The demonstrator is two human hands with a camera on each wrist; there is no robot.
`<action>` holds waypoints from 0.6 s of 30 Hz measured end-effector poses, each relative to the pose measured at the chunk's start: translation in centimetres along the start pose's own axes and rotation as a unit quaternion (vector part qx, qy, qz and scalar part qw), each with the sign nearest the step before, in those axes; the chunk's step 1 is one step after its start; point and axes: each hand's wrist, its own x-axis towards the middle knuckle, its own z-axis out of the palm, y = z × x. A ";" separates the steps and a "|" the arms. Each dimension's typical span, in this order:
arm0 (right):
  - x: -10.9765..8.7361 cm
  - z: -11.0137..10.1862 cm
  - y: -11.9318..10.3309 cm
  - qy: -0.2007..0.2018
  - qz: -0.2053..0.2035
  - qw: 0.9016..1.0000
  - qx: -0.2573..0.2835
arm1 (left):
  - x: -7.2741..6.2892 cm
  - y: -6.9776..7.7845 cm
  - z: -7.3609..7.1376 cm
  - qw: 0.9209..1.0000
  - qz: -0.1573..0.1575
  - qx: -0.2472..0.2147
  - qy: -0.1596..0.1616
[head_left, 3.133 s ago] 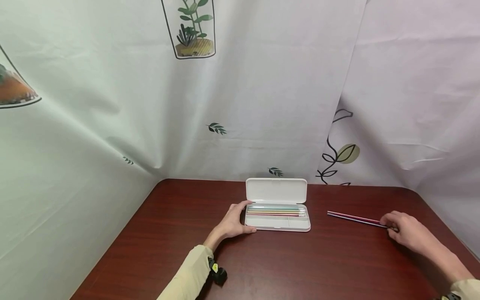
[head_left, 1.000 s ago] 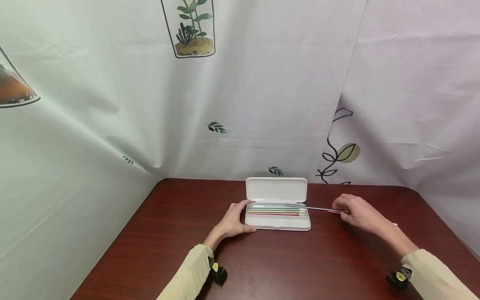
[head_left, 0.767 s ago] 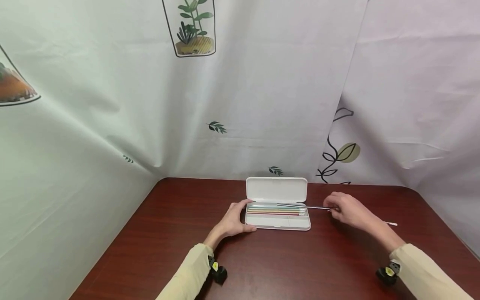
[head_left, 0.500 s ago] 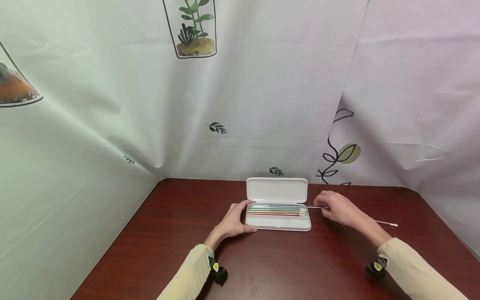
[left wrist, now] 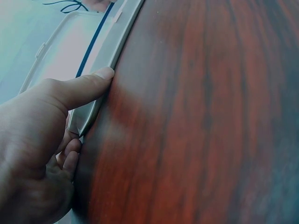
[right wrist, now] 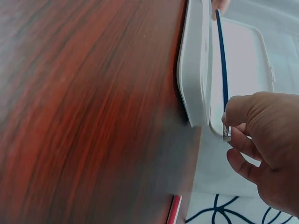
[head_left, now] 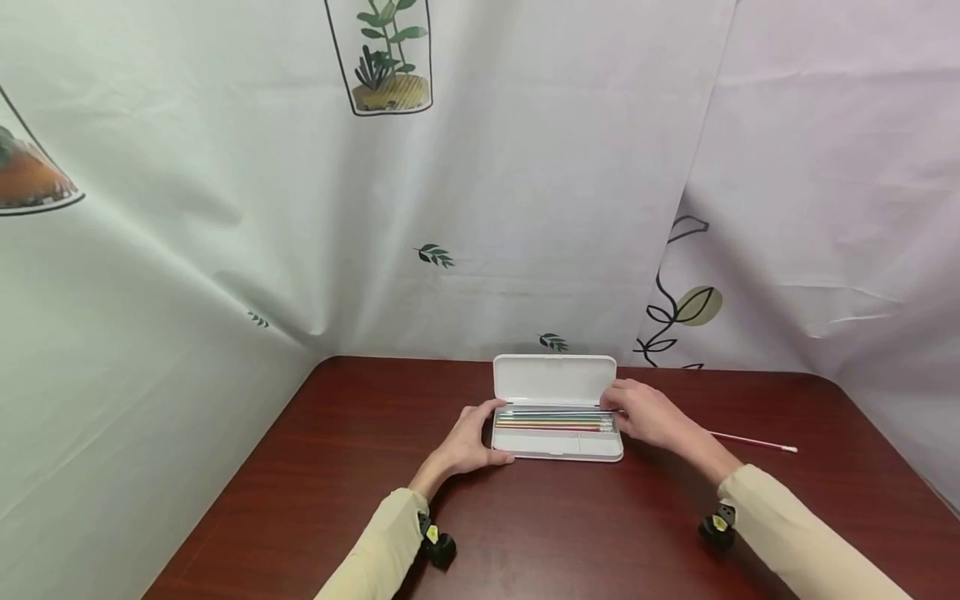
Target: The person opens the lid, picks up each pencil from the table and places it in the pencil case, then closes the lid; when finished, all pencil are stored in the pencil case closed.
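A white pencil case (head_left: 555,455) lies on the table with its lid (head_left: 555,379) raised at the back. Several coloured pencils (head_left: 551,424) lie side by side in its rear compartment. My left hand (head_left: 462,440) grips the case's left end, thumb (left wrist: 88,88) along the front edge and fingers behind. Thumb and fingertips of my right hand (head_left: 645,412) pinch the metal end of a dark blue pencil (right wrist: 222,60) at the case's right end. That pencil runs lengthwise over the case; whether it touches the other pencils I cannot tell.
To the right, a pink pencil (head_left: 753,442) with a white end lies on the dark red wooden table (head_left: 570,533), partly hidden by my right forearm. A patterned pale cloth (head_left: 555,250) hangs behind and beside the table.
My right hand has carried the blue pencil left from the table's right side to the case, levelling it over the rear compartment. The pink pencil stays behind. My left hand has not moved.
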 end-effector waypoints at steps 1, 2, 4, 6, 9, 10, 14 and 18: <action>0.1 0.1 -0.1 -0.002 0.002 1.000 -0.003 | 0.0 0.0 0.0 1.000 0.001 0.000 0.001; 0.3 0.2 -0.2 -0.002 0.005 1.000 -0.006 | 0.0 -0.1 0.1 1.000 0.002 0.000 0.001; 0.5 0.4 -0.4 -0.007 0.012 1.000 -0.009 | 0.0 -0.1 0.1 1.000 0.003 0.000 0.002; 0.8 0.6 -0.6 -0.006 0.015 1.000 -0.010 | 0.0 -0.2 0.2 1.000 0.003 0.002 0.003; 1.1 0.9 -0.8 -0.007 0.019 1.000 -0.008 | 0.1 -0.2 0.2 1.000 0.004 0.002 0.003; 1.2 1.0 -0.9 -0.007 0.019 1.000 -0.008 | 0.1 -0.3 0.2 1.000 0.004 0.002 0.003; 1.4 1.2 -1.0 -0.012 0.024 1.000 -0.008 | 0.1 -0.3 0.2 1.000 0.003 0.001 0.003; 1.4 1.4 -0.9 -0.014 0.028 0.999 -0.008 | 0.1 -0.2 0.2 1.000 -0.001 -0.001 0.002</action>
